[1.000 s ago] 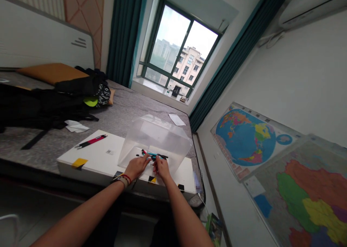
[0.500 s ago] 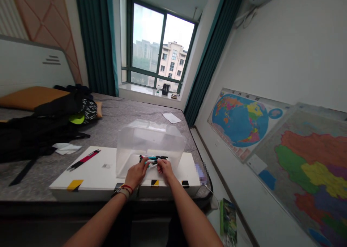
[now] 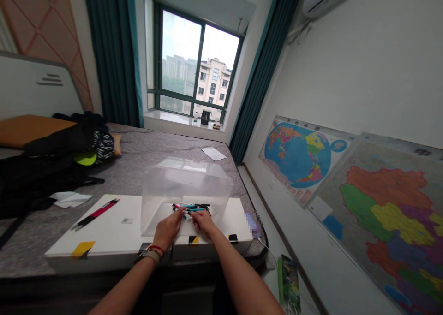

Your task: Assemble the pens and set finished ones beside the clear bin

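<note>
A clear plastic bin rests on white boxes, its open side toward me. Inside it lies a loose bunch of pens, with black, teal and pink parts showing. My left hand reaches in from the left, its thumb and fingers closed on a pen at the bunch's near side. Close beside it, my right hand is pinched on a pen, its fingertips near those of my left hand. The fingers partly cover the pens they hold. A red and black pair of pens lies on the left white box.
The boxes stand at the edge of a grey marbled bed surface. Crumpled tissue and a black bag are on the left. A white paper sheet lies behind the bin. A blurred purple item with a cable is at right.
The view has shifted, so the scene sits slightly lower and further left. My fingertips have come closer together over the pens, and my right hand is turned more toward the left one.
</note>
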{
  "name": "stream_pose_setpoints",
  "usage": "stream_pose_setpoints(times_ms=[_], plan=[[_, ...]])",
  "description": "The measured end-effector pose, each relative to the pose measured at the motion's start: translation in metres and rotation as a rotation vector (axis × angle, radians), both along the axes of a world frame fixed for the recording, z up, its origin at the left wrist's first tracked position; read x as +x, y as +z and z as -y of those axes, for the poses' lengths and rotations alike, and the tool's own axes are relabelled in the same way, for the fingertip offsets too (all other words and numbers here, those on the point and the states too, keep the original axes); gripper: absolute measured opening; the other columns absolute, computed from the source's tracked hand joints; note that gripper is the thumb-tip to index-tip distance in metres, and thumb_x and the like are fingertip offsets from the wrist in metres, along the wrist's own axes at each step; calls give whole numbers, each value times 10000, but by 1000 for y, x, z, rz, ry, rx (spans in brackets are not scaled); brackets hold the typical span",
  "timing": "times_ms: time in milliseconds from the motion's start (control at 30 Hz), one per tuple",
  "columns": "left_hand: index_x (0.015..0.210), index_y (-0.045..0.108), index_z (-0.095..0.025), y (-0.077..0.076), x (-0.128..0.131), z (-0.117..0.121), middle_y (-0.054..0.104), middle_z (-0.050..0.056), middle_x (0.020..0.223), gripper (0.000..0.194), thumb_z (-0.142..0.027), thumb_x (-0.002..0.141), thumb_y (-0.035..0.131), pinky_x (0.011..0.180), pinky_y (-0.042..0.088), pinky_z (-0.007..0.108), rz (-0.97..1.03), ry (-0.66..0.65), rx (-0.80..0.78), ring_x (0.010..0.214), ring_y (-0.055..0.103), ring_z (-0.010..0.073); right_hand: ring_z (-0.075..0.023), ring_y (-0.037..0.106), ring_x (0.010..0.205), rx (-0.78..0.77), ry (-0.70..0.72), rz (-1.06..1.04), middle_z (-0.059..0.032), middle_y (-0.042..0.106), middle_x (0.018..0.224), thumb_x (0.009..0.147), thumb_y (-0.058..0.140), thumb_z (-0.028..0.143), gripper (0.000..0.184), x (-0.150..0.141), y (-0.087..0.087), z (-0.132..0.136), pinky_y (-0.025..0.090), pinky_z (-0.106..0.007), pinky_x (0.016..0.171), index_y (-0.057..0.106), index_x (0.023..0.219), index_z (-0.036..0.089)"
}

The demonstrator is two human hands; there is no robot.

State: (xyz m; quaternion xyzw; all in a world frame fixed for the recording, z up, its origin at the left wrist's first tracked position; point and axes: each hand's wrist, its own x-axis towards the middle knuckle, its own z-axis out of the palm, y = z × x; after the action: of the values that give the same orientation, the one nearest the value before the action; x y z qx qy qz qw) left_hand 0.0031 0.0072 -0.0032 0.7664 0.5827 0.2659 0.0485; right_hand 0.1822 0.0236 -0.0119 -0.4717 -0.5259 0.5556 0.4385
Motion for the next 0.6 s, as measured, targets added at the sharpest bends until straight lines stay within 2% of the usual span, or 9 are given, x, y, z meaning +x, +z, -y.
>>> stream_pose_setpoints(times_ms=[133,367,500,600], plan=[[1353,562,-282,2,0,0,745,95,1035,438,-413,995,347,656,463,282,-25,33,-15,806,710,242,-76,364,333,-37,19,-22,45,455,379,771,578,676,538,2,1,0,267,-220,385,560,566,179],[1370,530,-313,2,-2,-2,748,72,1016,426,-403,990,360,679,464,266,4,-32,-74,834,705,230,-78,296,327,-46,100,19,46,391,354,851,482,677,585,2,8,4,202,-234,391,522,521,196],[1301,586,-290,-3,-2,-3,749,74,1012,406,-404,990,351,697,487,277,10,-34,-41,847,709,235,-86,341,362,-20,23,16,41,434,406,829,525,665,537,-1,1,2,246,-230,410,548,578,191],[1304,585,-279,-7,-2,-5,710,81,1165,396,-332,987,355,759,513,283,16,-100,23,962,699,235,-82,365,372,-15,-32,-13,47,460,435,777,584,672,510,-2,-6,-1,272,-225,416,546,616,189]])
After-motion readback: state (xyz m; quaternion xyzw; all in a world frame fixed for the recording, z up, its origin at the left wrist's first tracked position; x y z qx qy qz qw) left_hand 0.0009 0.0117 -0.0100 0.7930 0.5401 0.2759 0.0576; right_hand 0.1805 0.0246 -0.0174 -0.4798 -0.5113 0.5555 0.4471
